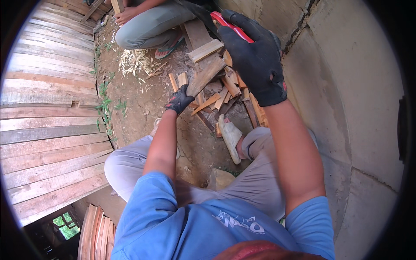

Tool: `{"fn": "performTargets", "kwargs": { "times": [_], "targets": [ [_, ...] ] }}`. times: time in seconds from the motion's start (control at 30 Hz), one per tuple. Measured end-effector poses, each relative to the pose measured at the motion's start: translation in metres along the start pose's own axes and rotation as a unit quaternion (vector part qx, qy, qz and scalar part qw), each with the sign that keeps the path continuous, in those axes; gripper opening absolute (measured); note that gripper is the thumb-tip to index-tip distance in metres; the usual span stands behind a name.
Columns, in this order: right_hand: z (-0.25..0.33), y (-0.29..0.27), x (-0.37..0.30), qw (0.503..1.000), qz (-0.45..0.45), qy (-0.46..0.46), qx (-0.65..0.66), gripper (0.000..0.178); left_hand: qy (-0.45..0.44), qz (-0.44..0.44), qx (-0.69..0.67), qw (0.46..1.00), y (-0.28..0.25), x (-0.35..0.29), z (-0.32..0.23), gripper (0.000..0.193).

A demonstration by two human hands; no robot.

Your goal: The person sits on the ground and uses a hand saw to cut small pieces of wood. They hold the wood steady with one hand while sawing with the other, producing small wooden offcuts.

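My left hand (179, 100), in a black glove, is closed around the near end of a short wooden board (207, 78). The board slants up and away to the right over a pile of split wood pieces (232, 86). Raised high on the right, my right hand (258, 60), also gloved in black, grips a red-handled machete (237, 29). Its broad dark blade reaches away to the upper left and is partly cut off by the picture's rim. A thicker wooden block (205, 51) lies just beyond the board's far end.
Another person (151, 26) crouches at the far left, one hand on a piece of wood. Pale wood shavings (134, 63) lie on the dirt by their sandal. A plank wall (52, 112) runs along the left, a cracked concrete wall (338, 86) along the right. My shoe (230, 136) stands beside the pile.
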State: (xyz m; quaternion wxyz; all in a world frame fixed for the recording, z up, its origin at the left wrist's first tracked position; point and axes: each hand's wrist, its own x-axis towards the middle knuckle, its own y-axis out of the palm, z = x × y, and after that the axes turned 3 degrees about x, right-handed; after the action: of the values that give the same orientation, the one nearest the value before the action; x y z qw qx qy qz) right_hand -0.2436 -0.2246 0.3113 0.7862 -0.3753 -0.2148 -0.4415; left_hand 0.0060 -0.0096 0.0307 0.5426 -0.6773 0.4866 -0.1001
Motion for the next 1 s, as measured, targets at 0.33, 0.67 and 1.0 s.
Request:
{"fn": "performTargets", "kwargs": {
  "times": [0.33, 0.67, 1.0],
  "targets": [
    [-0.028, 0.007, 0.002, 0.971, -0.054, -0.161, -0.167, 0.025, -0.068, -0.12, 0.064, 0.988, -0.012, -0.028, -0.052, 0.064],
    [0.007, -0.004, 0.013, 0.997, -0.036, 0.04, 0.06, 0.031, -0.071, -0.049, 0.138, 0.987, 0.095, 0.012, 0.006, 0.064],
    [0.005, -0.004, 0.008, 0.974, -0.053, 0.162, 0.148, 0.033, -0.035, -0.011, 0.104, 0.994, 0.079, 0.022, 0.009, 0.082]
  ]
}}
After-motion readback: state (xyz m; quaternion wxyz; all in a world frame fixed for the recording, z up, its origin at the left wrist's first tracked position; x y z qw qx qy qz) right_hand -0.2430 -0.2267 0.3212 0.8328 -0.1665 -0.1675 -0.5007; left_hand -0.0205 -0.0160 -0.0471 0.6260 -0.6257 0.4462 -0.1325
